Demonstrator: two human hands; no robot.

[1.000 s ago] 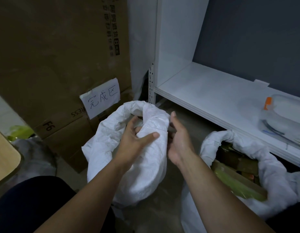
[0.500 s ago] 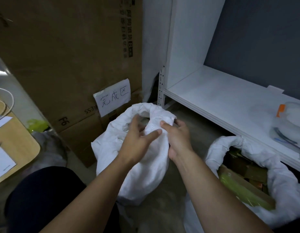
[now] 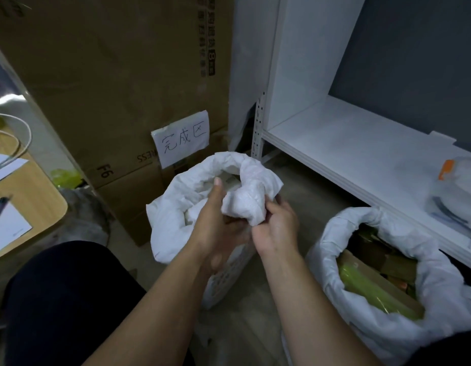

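Just below the middle of the view, both hands work the mouth of a white bag [image 3: 173, 220] that lines a perforated white basket [image 3: 224, 281] on the floor. The near right part of the rim is bunched into a wad between them. The left hand [image 3: 216, 233] wraps round the wad from the 9 o'clock side, thumb up. The right hand [image 3: 278, 228] has its fingers curled, pinching the wad's lower edge from 3 o'clock. The step looks like gathering the mouth to close or knot it. The next move would call for drawing in the slack far rim at 11 o'clock before any twist.

At 4 o'clock a second lined basket [image 3: 334, 233] stands open, holding a green roll [image 3: 374, 294] and small cartons, near the right forearm. At 2 o'clock runs a white shelf [image 3: 348, 143]. A handwritten paper label [image 3: 183, 138] hangs on the cardboard boxes [image 3: 110, 75] at 11 o'clock, just behind the bag, leaving little room there.
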